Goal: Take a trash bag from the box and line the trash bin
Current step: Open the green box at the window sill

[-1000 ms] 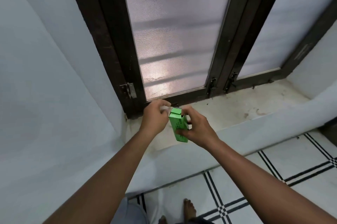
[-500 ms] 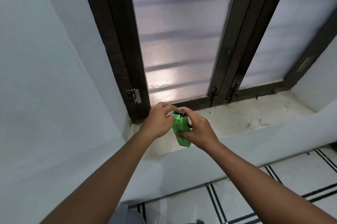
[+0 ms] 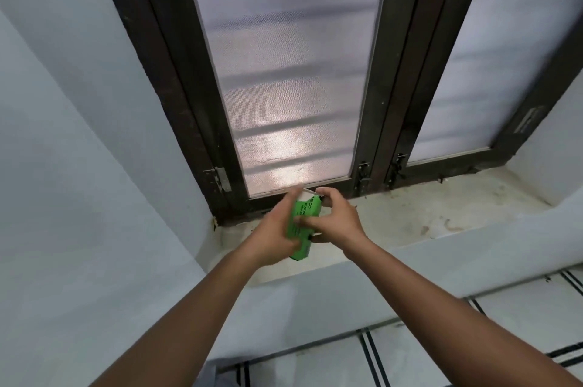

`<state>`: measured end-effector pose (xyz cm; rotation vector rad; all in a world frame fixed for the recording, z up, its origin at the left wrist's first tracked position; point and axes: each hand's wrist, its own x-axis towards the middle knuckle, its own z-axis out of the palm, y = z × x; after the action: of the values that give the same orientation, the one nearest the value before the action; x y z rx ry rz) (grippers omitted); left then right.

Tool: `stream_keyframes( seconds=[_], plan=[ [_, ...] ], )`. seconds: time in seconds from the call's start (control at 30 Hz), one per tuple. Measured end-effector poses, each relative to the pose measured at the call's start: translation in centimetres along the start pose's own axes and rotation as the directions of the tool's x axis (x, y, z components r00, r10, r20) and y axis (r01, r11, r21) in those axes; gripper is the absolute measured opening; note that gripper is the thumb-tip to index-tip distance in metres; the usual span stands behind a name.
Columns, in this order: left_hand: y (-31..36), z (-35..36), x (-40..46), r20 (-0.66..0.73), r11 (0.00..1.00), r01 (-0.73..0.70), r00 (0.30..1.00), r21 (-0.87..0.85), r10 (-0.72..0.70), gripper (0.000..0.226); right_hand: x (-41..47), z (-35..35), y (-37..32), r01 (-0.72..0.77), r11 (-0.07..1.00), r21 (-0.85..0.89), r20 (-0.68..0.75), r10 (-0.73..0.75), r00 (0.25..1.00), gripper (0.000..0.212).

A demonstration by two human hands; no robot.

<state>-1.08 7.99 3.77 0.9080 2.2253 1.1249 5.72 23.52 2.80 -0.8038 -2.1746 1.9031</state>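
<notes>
risking a torn flap or a spilled roll if the pull at the top goes sideways, with the green trash bag box (image 3: 301, 229) being held over the window sill (image 3: 410, 222). left hand (image 3: 274, 238) wrapping the box's lower side, right hand (image 3: 334, 219) pinching at its opened top end. lying tilted, long axis running up and slightly right, open end pointing toward the window.
</notes>
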Motion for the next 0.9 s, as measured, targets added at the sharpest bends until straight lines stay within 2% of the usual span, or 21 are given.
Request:
stream_keyframes(
  seconds=[0.1,0.23,0.3,0.37,0.43,0.53,0.57,0.63,0.73,0.9],
  plan=[
    [0.1,0.5,0.2,0.029,0.998,0.008,1.0,0.065,-0.01,0.118,0.6,-0.1,-0.3,-0.18,0.96,0.215,0.058,0.172,0.983,0.05],
    [-0.2,0.9,0.8,0.015,0.995,0.043,0.999,0.091,-0.044,0.119,0.7,-0.7,-0.8,-0.309,0.838,0.45,0.143,0.274,0.951,0.027],
    [-0.2,0.8,1.5,0.002,0.983,0.055,0.998,0.174,-0.057,0.117,0.8,-1.1,-0.8,-0.364,0.798,0.48,0.161,0.327,0.931,0.026],
    [0.5,0.3,2.3,0.062,0.956,0.061,0.995,0.287,-0.082,0.115,1.5,-1.7,-0.4,-0.413,0.799,0.437,0.156,0.385,0.91,0.029],
    [1.9,-0.5,3.2,0.144,0.887,0.041,0.982,0.46,-0.12,0.111,2.3,-2.4,0.4,-0.451,0.821,0.349,0.124,0.437,0.891,0.031],
    [4.8,-1.5,4.6,0.226,0.724,-0.01,0.953,0.689,-0.202,0.095,3.3,-3.1,1.9,-0.454,0.856,0.247,0.056,0.456,0.888,0.013],
    [5.7,-1.6,5.1,0.248,0.684,-0.023,0.941,0.729,-0.232,0.088,3.6,-3.3,2.4,-0.45,0.851,0.272,0.058,0.452,0.89,0.01],
    [7.4,-1.8,6.0,0.277,0.624,-0.048,0.92,0.78,-0.276,0.08,3.6,-3.3,3.0,-0.457,0.8,0.388,0.135,0.441,0.887,0.017],
    [9.9,-1.8,7.2,0.304,0.54,-0.105,0.906,0.835,-0.294,0.074,3.5,-3.1,3.7,-0.485,0.643,0.593,0.24,0.433,0.869,0.022],
    [12.9,-1.9,8.8,0.338,0.482,-0.159,0.888,0.862,-0.311,0.07,3.9,-3.2,4.1,-0.473,0.498,0.727,0.265,0.432,0.862,0.024]
  ],
)
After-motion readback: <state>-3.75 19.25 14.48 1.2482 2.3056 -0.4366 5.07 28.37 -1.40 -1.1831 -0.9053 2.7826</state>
